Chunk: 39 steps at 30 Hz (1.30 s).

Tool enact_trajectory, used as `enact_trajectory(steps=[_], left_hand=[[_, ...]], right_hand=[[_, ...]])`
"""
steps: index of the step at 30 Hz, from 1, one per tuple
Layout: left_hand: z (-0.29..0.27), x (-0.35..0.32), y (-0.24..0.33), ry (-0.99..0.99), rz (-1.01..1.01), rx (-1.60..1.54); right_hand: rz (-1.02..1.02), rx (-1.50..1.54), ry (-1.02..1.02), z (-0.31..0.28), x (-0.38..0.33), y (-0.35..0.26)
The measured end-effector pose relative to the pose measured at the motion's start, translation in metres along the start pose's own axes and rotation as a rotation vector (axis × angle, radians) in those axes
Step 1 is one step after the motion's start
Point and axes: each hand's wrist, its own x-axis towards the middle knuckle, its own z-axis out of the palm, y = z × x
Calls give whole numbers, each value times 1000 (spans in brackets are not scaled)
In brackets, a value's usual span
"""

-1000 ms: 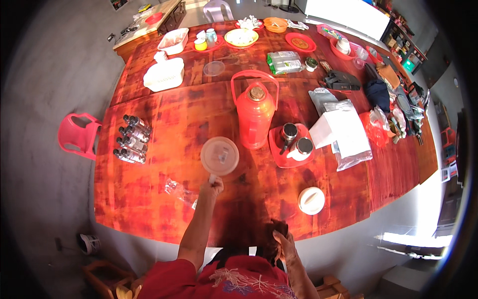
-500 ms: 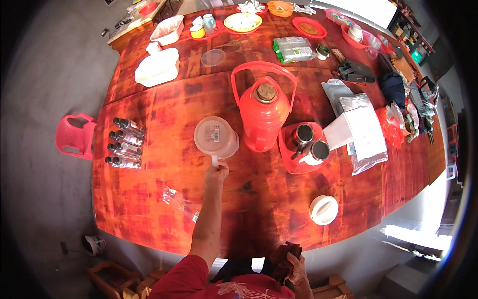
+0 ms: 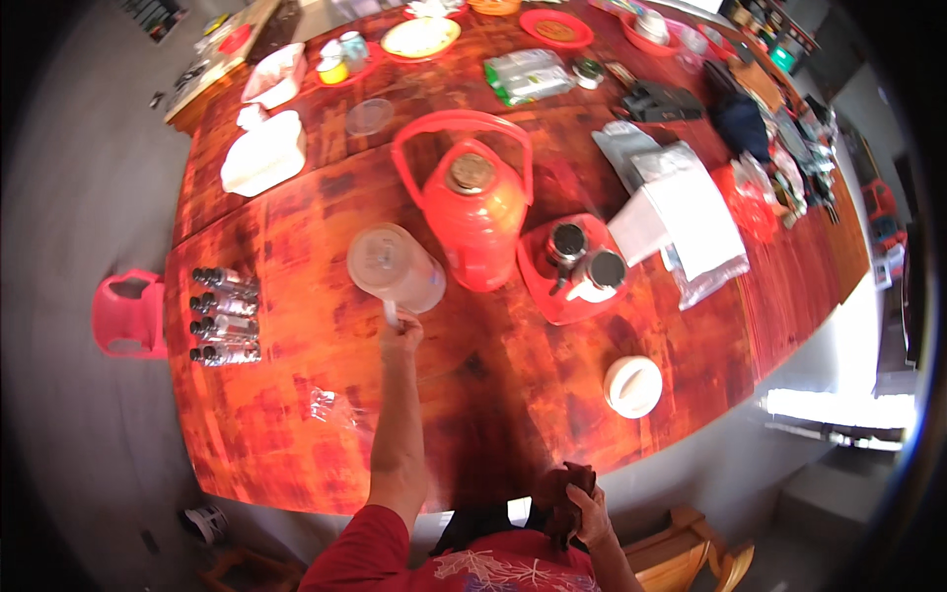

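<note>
Clear jug held at arm's length, right by the red flask

My left hand fingers grip the clear plastic jug handle over the bench; it could knock the red flask just beside. Right hand clenches a dark cloth.

Clear plastic jug, bright red flask with red handle, red tray, white lid, streaky red-brown tabletop, pink stool
</note>
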Motion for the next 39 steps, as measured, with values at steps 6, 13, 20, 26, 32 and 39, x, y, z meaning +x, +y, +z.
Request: enact_trajectory(steps=[6,13,20,26,32,39], left_hand=[[0,-7,42,-15,33,92],[-22,-57,-77,433,314,583],[-148,-81,-239,473,-33,1608],[-223,-43,-318,299,127,2193],[-270,-20,-326,-2,442,2676],[-268,-24,-344,-40,517,2289]], right_hand=[[3,-4,20,-15,1,1],[6,174,67,-31,-12,3],[-20,355,162,-68,-8,-18],[-459,112,57,-154,45,-51],[-483,-353,389,-195,147,-92],[-398,-230,239,-187,178,-102]])
